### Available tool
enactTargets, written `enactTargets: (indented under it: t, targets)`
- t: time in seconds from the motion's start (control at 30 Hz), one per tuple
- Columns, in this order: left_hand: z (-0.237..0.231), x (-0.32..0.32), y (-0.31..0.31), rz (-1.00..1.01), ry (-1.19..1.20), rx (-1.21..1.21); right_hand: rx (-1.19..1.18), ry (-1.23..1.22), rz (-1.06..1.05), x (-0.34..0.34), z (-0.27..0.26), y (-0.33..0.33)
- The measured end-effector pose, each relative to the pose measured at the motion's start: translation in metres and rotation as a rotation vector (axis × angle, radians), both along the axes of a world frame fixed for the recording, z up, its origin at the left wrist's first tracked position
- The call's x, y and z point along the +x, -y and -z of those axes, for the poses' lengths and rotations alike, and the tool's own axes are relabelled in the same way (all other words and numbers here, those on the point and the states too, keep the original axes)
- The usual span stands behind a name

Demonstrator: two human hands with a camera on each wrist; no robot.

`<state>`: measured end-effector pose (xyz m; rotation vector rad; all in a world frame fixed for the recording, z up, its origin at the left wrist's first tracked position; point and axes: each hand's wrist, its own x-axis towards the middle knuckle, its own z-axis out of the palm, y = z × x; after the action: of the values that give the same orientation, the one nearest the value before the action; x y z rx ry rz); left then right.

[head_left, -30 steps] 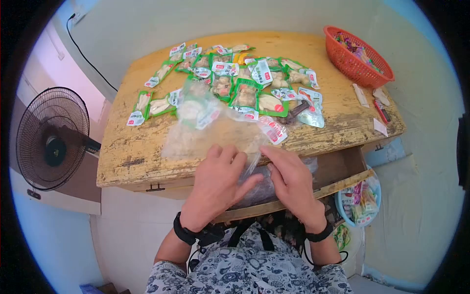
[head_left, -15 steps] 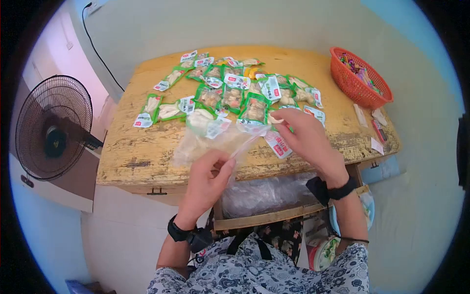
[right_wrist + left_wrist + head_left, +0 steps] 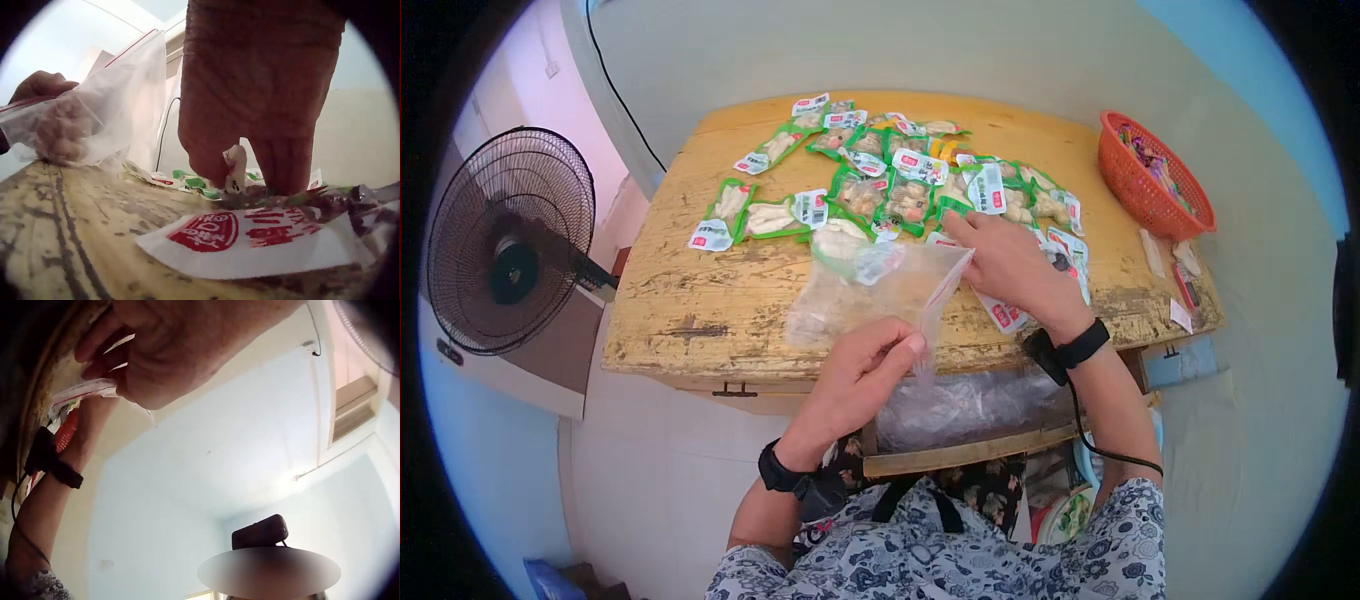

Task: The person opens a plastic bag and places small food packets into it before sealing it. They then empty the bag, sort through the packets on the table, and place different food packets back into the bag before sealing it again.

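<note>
1. Crowding the table (image 3: 665,330), green-edged packets (image 3: 910,200) overlap beneath and beyond the right hand (image 3: 1012,262); a red basket (image 3: 1128,195) stands at the right rear.
2. The clear bag (image 3: 870,295) is at front centre; its far end overlaps a packet, inside or underneath I cannot tell.
3. Thumb and fingers of the left hand (image 3: 868,365) pinch the bag's near edge.
4. Worn wood runs left of the bag to the table's edge; below the front edge, a pulled-out drawer (image 3: 960,452) holds crumpled plastic (image 3: 970,405).
5. From the head, the right hand's back hides its fingertips; the right wrist view shows fingers pointing down among packets, beside a red-printed packet (image 3: 250,247). Whether they grip anything, I cannot tell.
</note>
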<state>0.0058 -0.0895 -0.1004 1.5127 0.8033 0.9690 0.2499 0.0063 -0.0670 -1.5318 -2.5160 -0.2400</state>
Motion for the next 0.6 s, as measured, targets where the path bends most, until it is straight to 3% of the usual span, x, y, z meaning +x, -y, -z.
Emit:
enactTargets:
  t: [0.07,0.17,0.27,0.37,0.47,0.6]
  targets:
    - [-0.002,0.0,0.0,-0.004,-0.032,0.032,-0.089,0.096,0.092,-0.007,-0.013,0.005]
    - [-0.002,0.0,0.0,-0.029,-0.073,0.053,0.089,-0.247,-0.005,0.01,-0.017,0.019]
    - [0.003,0.004,0.001,-0.061,-0.126,0.064,0.467,-0.616,-0.022,0.015,-0.026,0.042]
    - [-0.002,0.013,0.009,-0.102,-0.205,0.055,0.204,-1.063,0.26,0.023,-0.036,0.091]
    - [-0.005,0.023,0.018,-0.148,-0.324,0.141,0.087,-1.382,0.356,0.023,-0.036,0.144]
    - [-0.003,0.037,0.023,-0.223,-0.393,0.266,0.088,-1.673,0.349,0.02,0.012,0.185]
